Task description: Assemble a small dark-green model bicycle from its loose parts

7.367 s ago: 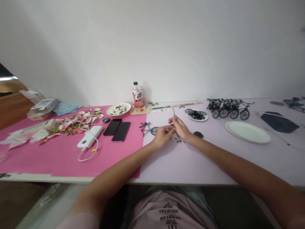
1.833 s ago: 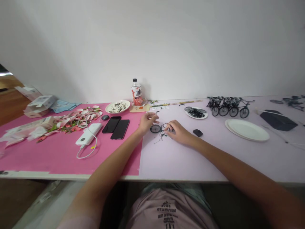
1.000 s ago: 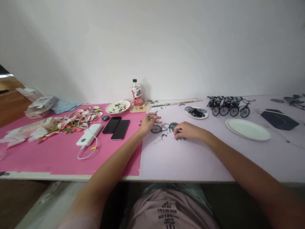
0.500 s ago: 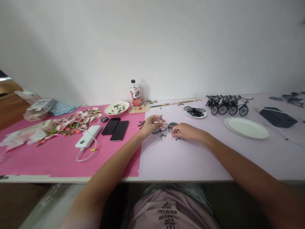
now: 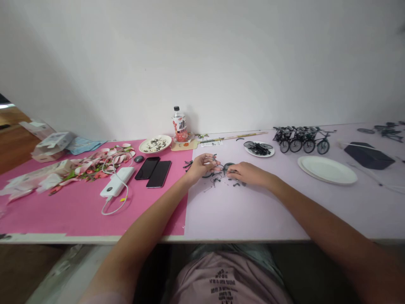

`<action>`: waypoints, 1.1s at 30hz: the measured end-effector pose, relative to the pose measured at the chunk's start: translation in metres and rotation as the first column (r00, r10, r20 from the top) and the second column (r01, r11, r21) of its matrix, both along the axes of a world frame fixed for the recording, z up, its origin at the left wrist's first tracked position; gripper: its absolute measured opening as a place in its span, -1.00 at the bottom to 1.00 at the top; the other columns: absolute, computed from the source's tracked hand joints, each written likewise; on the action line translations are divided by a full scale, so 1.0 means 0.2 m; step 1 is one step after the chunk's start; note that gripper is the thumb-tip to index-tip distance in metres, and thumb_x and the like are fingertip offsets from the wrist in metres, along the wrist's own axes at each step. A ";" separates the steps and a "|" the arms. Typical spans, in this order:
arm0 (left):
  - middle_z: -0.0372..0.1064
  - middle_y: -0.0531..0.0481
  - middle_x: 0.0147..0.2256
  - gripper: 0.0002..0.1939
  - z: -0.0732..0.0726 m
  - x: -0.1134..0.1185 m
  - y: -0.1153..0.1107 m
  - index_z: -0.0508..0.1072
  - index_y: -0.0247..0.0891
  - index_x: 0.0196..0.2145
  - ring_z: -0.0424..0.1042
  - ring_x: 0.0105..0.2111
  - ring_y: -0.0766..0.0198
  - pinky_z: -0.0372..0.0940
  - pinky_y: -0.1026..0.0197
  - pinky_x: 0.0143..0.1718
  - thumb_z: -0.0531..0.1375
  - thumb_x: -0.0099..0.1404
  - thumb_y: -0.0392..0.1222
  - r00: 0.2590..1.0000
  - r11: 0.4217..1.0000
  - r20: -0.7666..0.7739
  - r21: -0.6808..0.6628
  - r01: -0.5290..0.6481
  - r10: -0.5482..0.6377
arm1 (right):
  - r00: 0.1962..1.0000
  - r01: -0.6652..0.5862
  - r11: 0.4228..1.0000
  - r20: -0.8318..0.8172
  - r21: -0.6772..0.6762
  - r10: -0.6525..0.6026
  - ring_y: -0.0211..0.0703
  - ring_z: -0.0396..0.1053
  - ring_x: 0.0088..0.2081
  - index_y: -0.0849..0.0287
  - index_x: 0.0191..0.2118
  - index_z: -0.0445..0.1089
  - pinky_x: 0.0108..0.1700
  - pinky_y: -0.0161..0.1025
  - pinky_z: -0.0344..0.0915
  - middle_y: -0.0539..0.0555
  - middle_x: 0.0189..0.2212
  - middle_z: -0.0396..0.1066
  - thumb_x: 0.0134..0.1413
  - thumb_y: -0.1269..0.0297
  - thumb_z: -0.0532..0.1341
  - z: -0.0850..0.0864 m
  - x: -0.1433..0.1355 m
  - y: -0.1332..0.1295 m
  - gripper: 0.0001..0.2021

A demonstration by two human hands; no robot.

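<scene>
My left hand [image 5: 201, 166] is closed around a dark toy bicycle [image 5: 220, 169]. A small dark end pokes up above its fingertips, and two wheels show, partly covered by my fingers. My right hand [image 5: 245, 172] is close by on the right, its fingers pinched at the right wheel [image 5: 228, 167]; whatever sits between those fingertips is too small to make out. Small black parts [image 5: 216, 181] lie on the table just below both hands, and more dark pieces [image 5: 187, 164] are left of my left hand.
Several assembled toy bicycles [image 5: 303, 139] stand at the back right, beside a plate of black parts [image 5: 259, 148]. White plates [image 5: 329, 169] and a dark block [image 5: 368, 155] are farther right. To the left are two phones [image 5: 159, 173], a power bank [image 5: 117, 181], a bottle [image 5: 180, 124] and artificial petals [image 5: 95, 164].
My right hand has shifted slightly up and left, toward the wheel, uncovering a small black part below it. My left hand stays nearly still.
</scene>
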State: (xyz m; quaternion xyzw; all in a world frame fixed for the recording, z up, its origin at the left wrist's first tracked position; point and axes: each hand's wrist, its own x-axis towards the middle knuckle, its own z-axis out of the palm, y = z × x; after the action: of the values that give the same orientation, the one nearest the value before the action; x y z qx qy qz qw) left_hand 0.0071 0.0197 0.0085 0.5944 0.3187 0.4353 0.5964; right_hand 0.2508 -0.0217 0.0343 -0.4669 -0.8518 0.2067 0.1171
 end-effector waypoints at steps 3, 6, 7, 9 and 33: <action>0.61 -0.21 -0.13 -0.36 0.00 0.00 0.00 0.40 -0.28 -0.05 0.66 -0.28 0.14 0.34 0.26 -0.30 0.56 0.08 0.05 1.000 1.000 0.011 -0.003 -0.010 0.010 | 0.999 0.014 0.999 -0.031 -0.035 -0.015 -0.12 0.40 -0.43 0.07 -0.20 0.57 -0.31 -0.24 0.18 0.05 -0.37 0.58 0.29 0.15 0.23 0.02 0.02 0.01 -0.81; 0.61 -0.24 -0.10 -0.41 0.01 0.00 0.00 0.44 -0.30 -0.08 0.66 -0.24 0.13 0.34 0.26 -0.29 0.55 0.10 0.06 1.000 1.000 -0.011 -0.003 -0.001 0.001 | 0.999 -0.010 0.997 -0.041 -0.072 0.007 -0.12 0.42 -0.44 0.07 -0.18 0.63 -0.32 -0.24 0.19 0.05 -0.36 0.61 0.21 0.19 0.27 0.02 0.02 0.00 -0.81; 0.61 -0.25 -0.09 -0.42 0.01 0.00 0.00 0.45 -0.31 -0.10 0.66 -0.24 0.13 0.35 0.26 -0.30 0.55 0.11 0.06 1.000 1.000 -0.016 -0.004 0.002 -0.002 | 0.999 -0.025 0.997 -0.048 -0.076 0.022 -0.11 0.43 -0.43 0.08 -0.19 0.64 -0.31 -0.24 0.20 0.06 -0.36 0.61 0.20 0.18 0.28 0.02 0.02 0.00 -0.81; 0.61 -0.26 -0.08 -0.43 0.02 0.00 -0.01 0.45 -0.31 -0.11 0.66 -0.23 0.12 0.35 0.26 -0.29 0.55 0.10 0.06 1.000 1.000 -0.015 -0.008 0.012 -0.012 | 0.997 -0.052 0.996 -0.060 -0.066 0.048 -0.09 0.47 -0.40 0.09 -0.24 0.65 -0.30 -0.23 0.22 0.07 -0.33 0.63 0.21 0.15 0.28 0.01 0.01 0.00 -0.79; 0.64 -0.17 -0.24 -0.34 0.01 0.03 -0.04 0.46 -0.30 -0.09 0.67 -0.15 0.04 0.37 0.23 -0.22 0.56 0.04 0.16 0.992 0.992 -0.034 -0.012 0.125 -0.126 | 0.884 0.128 0.990 -0.458 0.052 -0.090 -0.25 0.05 -0.50 0.08 -0.13 0.34 -0.38 -0.29 0.04 -0.14 -0.51 0.07 0.36 -0.01 0.15 0.01 -0.09 -0.08 -0.74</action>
State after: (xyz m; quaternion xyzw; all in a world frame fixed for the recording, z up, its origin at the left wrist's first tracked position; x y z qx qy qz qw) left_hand 0.0130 0.0118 0.0102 0.6177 0.2930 0.3851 0.6199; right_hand 0.2319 -0.0370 0.0364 -0.4477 -0.7808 0.2687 0.3431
